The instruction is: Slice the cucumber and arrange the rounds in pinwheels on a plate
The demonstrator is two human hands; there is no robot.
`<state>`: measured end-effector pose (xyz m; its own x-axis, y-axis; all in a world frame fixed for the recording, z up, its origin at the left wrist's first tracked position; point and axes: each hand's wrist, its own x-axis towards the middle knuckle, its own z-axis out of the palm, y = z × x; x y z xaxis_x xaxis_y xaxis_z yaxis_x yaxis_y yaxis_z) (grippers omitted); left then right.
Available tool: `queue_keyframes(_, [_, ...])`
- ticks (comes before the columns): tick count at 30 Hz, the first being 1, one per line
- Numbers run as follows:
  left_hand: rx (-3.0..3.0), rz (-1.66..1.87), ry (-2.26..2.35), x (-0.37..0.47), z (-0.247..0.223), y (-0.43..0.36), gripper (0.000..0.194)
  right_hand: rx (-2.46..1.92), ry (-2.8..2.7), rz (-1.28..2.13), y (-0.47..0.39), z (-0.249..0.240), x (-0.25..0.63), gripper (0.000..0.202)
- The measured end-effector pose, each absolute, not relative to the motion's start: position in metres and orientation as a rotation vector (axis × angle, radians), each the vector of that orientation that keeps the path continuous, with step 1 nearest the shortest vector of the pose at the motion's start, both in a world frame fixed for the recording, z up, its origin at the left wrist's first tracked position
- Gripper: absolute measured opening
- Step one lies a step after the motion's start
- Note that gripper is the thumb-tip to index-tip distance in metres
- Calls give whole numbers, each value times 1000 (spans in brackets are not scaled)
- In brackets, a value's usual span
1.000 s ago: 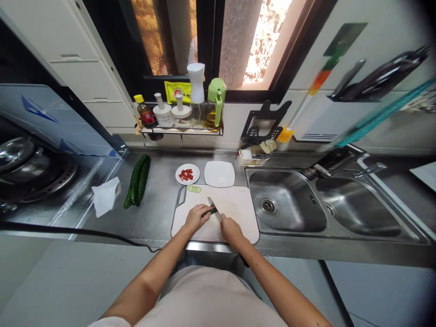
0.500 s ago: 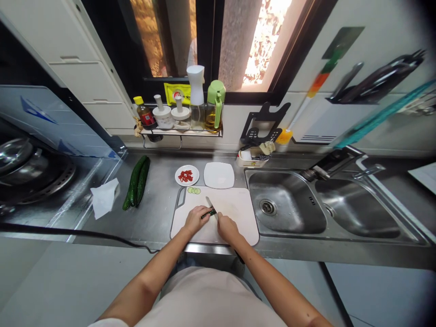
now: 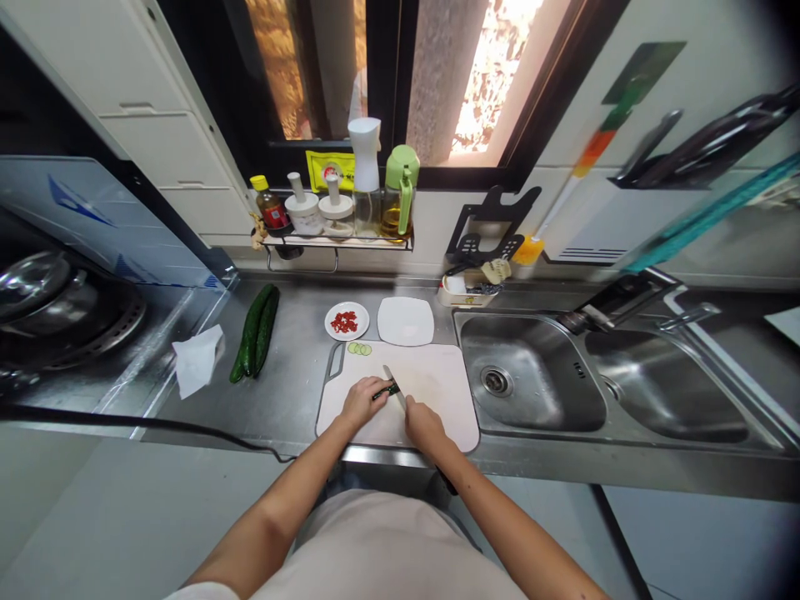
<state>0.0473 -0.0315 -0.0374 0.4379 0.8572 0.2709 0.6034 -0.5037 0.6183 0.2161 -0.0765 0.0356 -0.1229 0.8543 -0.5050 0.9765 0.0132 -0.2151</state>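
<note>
My left hand (image 3: 361,402) is closed around a short dark green piece of cucumber (image 3: 392,389) on the white cutting board (image 3: 443,375). In my right hand (image 3: 425,425) is a knife (image 3: 392,377), its handle hidden by my fingers. The blade points up and left, at the right end of the cucumber piece; whether it touches cannot be made out. A few pale green cucumber slices (image 3: 359,349) overlap at the board's top left corner. Behind the board are a small plate (image 3: 329,323) with chopped red bits and a white square plate (image 3: 405,321).
Two whole cucumbers (image 3: 256,333) and a white paper towel (image 3: 197,362) lie left of the board. A double sink (image 3: 531,375) is at the right. A shelf (image 3: 337,243) with bottles and jars hangs behind. The stove (image 3: 68,325) is far left.
The view has shifted slightly, so everything sits a little further right. My right hand and the knife have moved slightly relative to the cucumber piece; my left hand keeps its hold.
</note>
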Motion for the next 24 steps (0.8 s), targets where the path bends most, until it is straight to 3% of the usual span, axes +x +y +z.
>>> queue_keyframes(24, [2226, 761, 1274, 47, -34, -32, 24, 1920, 2096, -749, -67, 28, 211, 32])
